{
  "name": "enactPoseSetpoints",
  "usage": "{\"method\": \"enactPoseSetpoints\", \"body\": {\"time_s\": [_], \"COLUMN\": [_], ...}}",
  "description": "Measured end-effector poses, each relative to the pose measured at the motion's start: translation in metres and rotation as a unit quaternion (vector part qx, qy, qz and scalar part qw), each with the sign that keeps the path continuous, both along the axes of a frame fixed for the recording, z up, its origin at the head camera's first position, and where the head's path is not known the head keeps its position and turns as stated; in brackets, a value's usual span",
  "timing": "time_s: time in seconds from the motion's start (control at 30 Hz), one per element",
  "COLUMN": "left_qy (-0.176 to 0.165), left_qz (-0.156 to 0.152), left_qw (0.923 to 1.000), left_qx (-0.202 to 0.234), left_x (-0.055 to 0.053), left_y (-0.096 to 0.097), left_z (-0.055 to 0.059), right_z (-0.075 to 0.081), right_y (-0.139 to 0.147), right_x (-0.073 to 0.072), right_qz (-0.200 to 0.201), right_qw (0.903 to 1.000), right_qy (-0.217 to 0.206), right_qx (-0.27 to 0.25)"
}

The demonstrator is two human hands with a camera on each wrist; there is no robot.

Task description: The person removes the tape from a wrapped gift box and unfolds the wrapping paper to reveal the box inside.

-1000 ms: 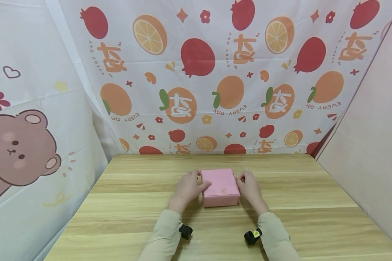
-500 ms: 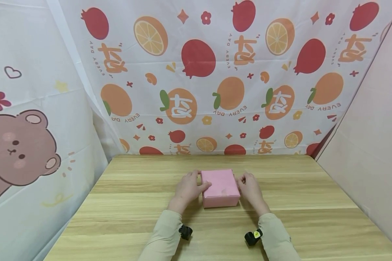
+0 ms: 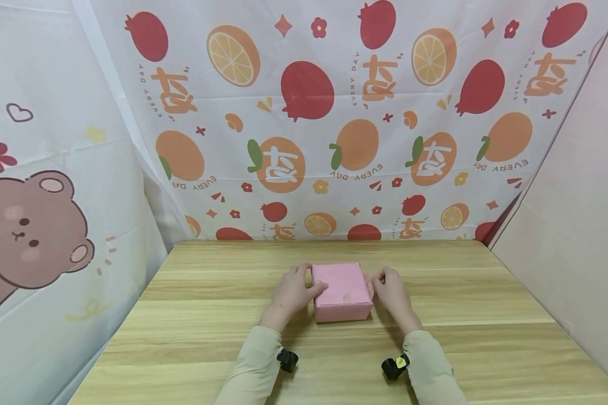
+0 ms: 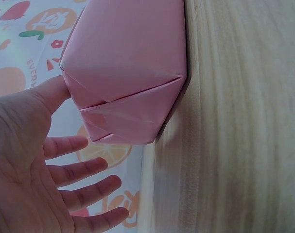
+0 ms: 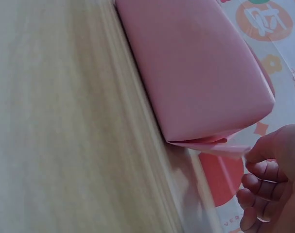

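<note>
A box wrapped in pink paper [image 3: 339, 284] sits on the wooden table. Its left end, in the left wrist view, has neatly folded paper [image 4: 128, 114]. My left hand [image 3: 292, 289] rests on the box's left side, the thumb on the top near the edge and the other fingers spread beyond the end, fairly straight. On the right, my right hand [image 3: 391, 291] pinches the tip of a loose paper flap [image 5: 215, 147] between thumb and forefinger. That flap stands out from the box's right end. The remaining right fingers are curled.
The wooden table [image 3: 208, 337] extends on all sides of the box. A fruit-print curtain [image 3: 304, 157] hangs behind it, a bear-print cloth [image 3: 45, 236] at the left and a plain pale sheet [image 3: 577, 236] at the right. Each sleeve carries a small black camera [image 3: 287, 360].
My right hand has shifted slightly right, away from the box, drawing the paper flap outward from its end. The left hand and the box have stayed put.
</note>
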State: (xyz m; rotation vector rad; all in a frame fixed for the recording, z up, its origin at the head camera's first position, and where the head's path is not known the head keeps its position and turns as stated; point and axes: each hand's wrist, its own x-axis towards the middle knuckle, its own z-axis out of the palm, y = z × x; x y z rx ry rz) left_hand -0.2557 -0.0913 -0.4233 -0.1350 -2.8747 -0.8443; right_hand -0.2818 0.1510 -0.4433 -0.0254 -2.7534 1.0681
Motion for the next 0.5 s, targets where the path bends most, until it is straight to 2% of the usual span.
{"method": "enactPoseSetpoints", "body": {"time_s": [0.17, 0.5], "left_qy": [0.008, 0.015], "left_qz": [-0.015, -0.071], "left_qw": [0.9999, 0.9973], "left_qx": [-0.003, -0.003], "left_x": [0.0011, -0.0002], "left_y": [0.0001, -0.0008], "left_z": [0.0019, 0.0006], "right_z": [0.0025, 0.0017], "right_y": [0.0015, 0.0013], "right_x": [0.0004, 0.0004], "right_qz": [-0.005, -0.003], "right_qw": [0.9996, 0.9985], "right_qy": [0.024, 0.047], "right_qx": [-0.012, -0.027]}}
